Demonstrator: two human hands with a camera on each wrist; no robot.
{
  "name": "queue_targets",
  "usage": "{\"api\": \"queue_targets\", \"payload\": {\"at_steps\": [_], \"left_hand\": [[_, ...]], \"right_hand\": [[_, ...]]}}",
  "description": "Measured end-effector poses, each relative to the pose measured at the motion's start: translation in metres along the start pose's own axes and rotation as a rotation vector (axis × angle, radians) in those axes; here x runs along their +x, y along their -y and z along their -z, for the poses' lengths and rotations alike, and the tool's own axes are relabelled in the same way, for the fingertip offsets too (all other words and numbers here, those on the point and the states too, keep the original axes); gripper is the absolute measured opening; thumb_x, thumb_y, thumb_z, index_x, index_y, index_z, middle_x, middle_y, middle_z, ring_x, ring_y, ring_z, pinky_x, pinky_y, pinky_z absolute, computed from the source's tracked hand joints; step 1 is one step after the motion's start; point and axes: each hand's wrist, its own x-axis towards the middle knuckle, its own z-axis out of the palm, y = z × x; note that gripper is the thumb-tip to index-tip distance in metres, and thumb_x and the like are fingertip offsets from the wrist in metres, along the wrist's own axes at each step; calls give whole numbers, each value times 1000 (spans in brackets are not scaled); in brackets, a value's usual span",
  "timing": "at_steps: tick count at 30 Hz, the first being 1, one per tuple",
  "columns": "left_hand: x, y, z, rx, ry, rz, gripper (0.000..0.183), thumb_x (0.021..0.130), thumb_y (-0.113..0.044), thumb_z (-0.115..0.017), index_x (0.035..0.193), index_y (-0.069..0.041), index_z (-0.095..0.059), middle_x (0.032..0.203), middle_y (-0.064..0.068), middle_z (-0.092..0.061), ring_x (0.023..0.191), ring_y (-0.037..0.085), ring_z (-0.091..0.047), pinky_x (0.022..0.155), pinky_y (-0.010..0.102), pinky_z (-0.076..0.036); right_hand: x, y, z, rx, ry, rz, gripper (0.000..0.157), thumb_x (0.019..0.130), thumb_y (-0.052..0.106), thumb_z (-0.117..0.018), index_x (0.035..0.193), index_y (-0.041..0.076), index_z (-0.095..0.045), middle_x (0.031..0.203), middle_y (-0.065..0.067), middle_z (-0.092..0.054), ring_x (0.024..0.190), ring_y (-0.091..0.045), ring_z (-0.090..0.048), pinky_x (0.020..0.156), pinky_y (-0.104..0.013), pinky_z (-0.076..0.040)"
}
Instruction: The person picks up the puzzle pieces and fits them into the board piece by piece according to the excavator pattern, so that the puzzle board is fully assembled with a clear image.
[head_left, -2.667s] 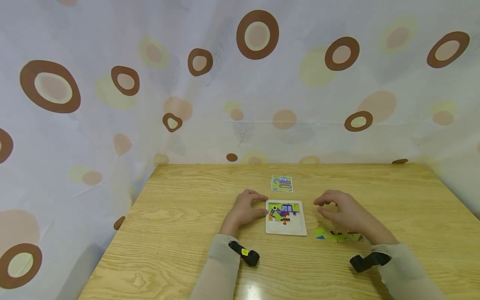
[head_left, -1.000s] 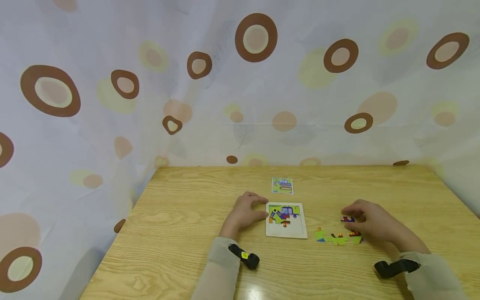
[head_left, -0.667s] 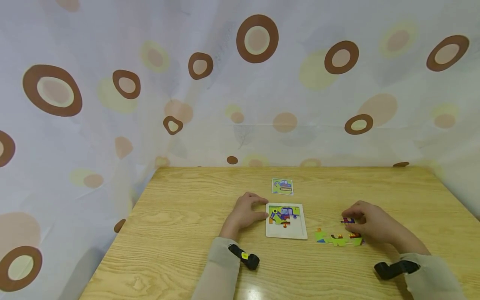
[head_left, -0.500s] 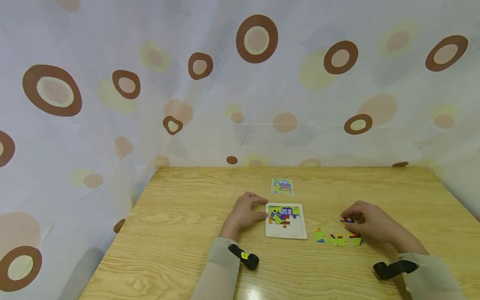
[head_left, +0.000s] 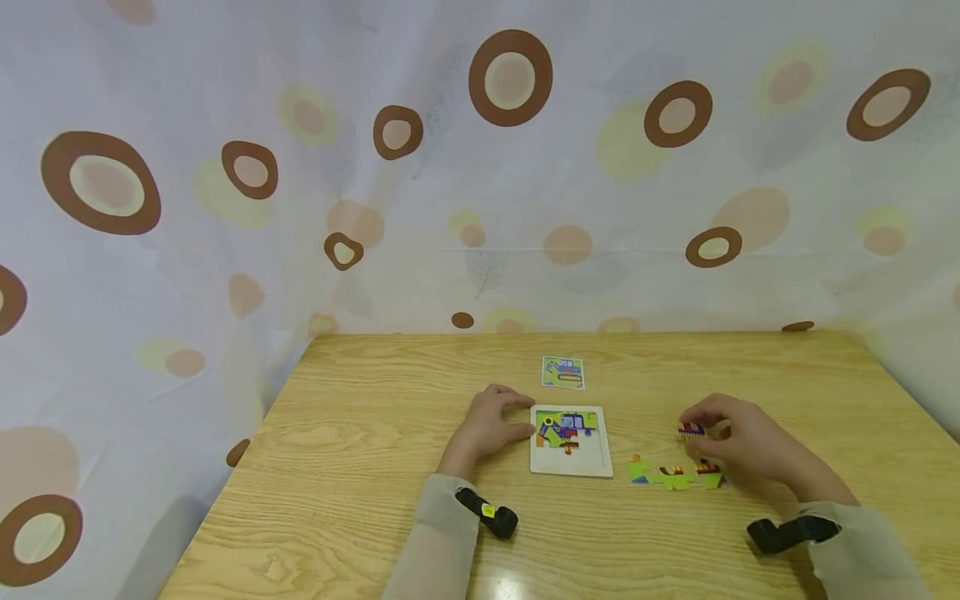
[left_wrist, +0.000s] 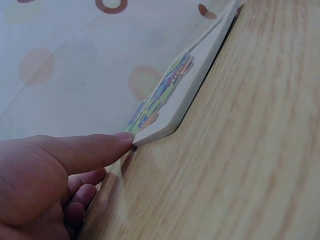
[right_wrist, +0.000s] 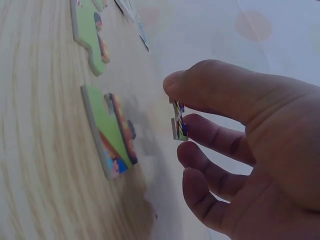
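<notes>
My right hand [head_left: 750, 437] pinches a puzzle piece [head_left: 692, 430] between thumb and fingers. In the right wrist view that piece [right_wrist: 179, 122] is seen edge-on, raised off the table, with striped and green print. Beside the white puzzle tray [head_left: 577, 462], my left hand [head_left: 487, 423] touches the left edge with thumb and index finger spread apart. Joined pieces picturing a blue digger [head_left: 566, 425] fill the tray's upper part; its lower part shows bare white. The left wrist view shows the thumb [left_wrist: 95, 150] against a corner of the tray [left_wrist: 175, 117].
Loose green puzzle pieces [head_left: 675, 479] lie in a row below my right hand, to the right of the tray. Behind the tray rests a small picture card [head_left: 562, 372] of the digger. A patterned curtain [head_left: 480, 167] hangs along the wooden table's [head_left: 375, 400] back edge.
My right hand has moved from near the tray rightward to the loose pieces and taken hold of one. Just now it has lifted the piece slightly. The left hand stays at the tray.
</notes>
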Motion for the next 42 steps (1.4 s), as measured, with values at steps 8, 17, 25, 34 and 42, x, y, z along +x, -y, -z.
{"api": "queue_targets", "payload": {"at_steps": [8, 17, 25, 34, 42], "left_hand": [[-2, -4, 2, -8, -1, 4, 37, 87, -22, -77, 123, -16, -70, 132, 9, -50, 128, 33, -41, 107, 49, -35], [-1, -1, 1, 4, 2, 11, 37, 87, -22, -77, 123, -17, -70, 132, 7, -50, 127, 31, -42, 107, 47, -36], [-1, -2, 1, 3, 6, 15, 38, 88, -23, -77, 125, -18, -70, 134, 7, -50, 129, 31, -41, 108, 46, -35], [0, -2, 2, -1, 7, 14, 37, 88, -24, -77, 124, -19, -70, 133, 7, -50, 129, 30, -41, 108, 46, -35], [-2, -4, 3, -16, 10, 6, 37, 88, -22, -77, 124, -16, -70, 132, 9, -50, 127, 32, -41, 107, 48, -35]], "right_hand": [[4, 8, -3, -7, -30, 66, 25, 88, 16, -76, 112, 8, -70, 103, 2, -62, 89, -11, -59, 71, -28, -54], [13, 21, -9, -4, -14, 69, 24, 89, 17, -76, 110, 8, -71, 102, 4, -63, 87, -8, -57, 69, -26, -53], [25, 34, -18, 58, 31, 79, 26, 90, 19, -75, 112, 6, -70, 103, 2, -65, 88, -9, -59, 71, -29, -54], [44, 48, -32, 28, 51, 63, 29, 91, 25, -74, 114, 8, -70, 103, 4, -66, 90, -12, -60, 75, -29, -53], [56, 68, -48, 3, 76, 64, 28, 91, 24, -73, 113, 7, -70, 100, 5, -64, 88, -12, -58, 74, -30, -52]]}}
